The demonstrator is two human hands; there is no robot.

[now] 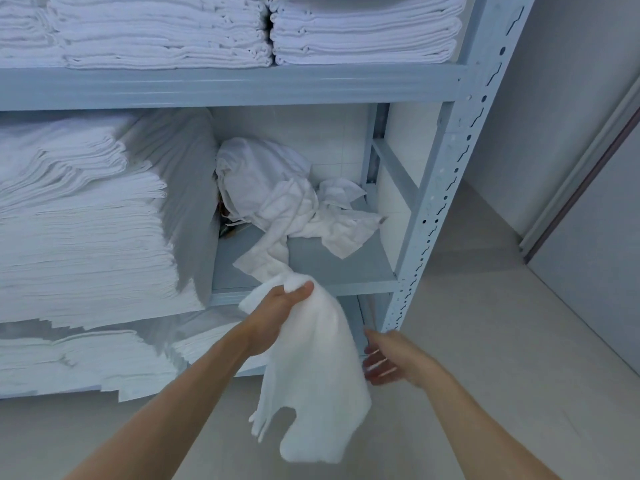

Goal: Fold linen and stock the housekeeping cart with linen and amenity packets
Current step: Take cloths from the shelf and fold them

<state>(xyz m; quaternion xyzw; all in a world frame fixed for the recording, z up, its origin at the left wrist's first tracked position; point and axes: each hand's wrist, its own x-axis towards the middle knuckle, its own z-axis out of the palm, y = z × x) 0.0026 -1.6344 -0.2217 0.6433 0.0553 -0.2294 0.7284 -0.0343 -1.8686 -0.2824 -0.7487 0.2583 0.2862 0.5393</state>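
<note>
Left hand (277,317) gripping a white towel (311,382) by its bunched top, thumb and fingers curled round the cloth, just in front of the middle shelf (332,268) of a grey metal rack (446,188). Towel hanging free below the fist, its upper end trailing back onto the shelf into a crumpled heap of white linen (277,192). Right hand (388,358) beside the hanging towel, fingers spread loosely and holding nothing, blurred. Folded stacks (86,220) filling the shelves to the left and above
</note>
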